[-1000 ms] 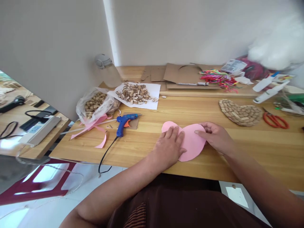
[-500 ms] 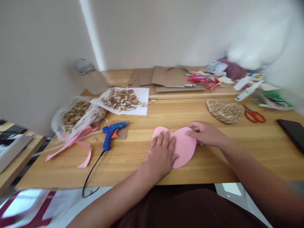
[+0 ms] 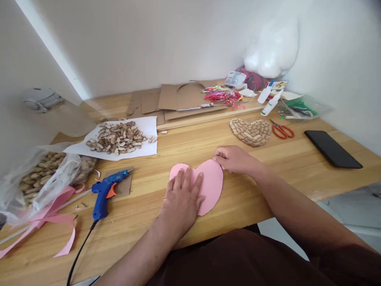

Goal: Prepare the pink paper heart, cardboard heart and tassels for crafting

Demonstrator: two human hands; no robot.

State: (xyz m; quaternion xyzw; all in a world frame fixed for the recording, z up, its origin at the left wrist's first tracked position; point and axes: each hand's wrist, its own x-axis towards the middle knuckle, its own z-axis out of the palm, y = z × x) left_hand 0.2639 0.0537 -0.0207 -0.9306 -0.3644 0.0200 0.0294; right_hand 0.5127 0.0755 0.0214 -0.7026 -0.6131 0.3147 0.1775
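A pink heart-shaped piece [image 3: 210, 184] lies on the wooden table near its front edge. My left hand [image 3: 183, 198] rests flat on its left half, fingers spread, covering part of it. At the heart's upper right edge, my right hand [image 3: 233, 159] has its thumb and fingers closed on the rim. Further back and to the right sits a heart covered in peanut shells [image 3: 251, 132]. A blue glue gun [image 3: 104, 192] with an orange trigger lies left of my left hand.
Peanut shells [image 3: 119, 137] lie on white paper, beside a bag of peanuts [image 3: 41, 174] and pink strips [image 3: 64, 218]. Cardboard [image 3: 169, 97], colourful strings [image 3: 223, 95] and glue bottles [image 3: 271, 103] are at the back. Red-handled scissors [image 3: 282, 131] and a black phone [image 3: 332, 149] lie right.
The camera view has turned to the right, so the table's things appear further left. My left hand stays on the pink heart, and my right hand is still at its upper right edge.
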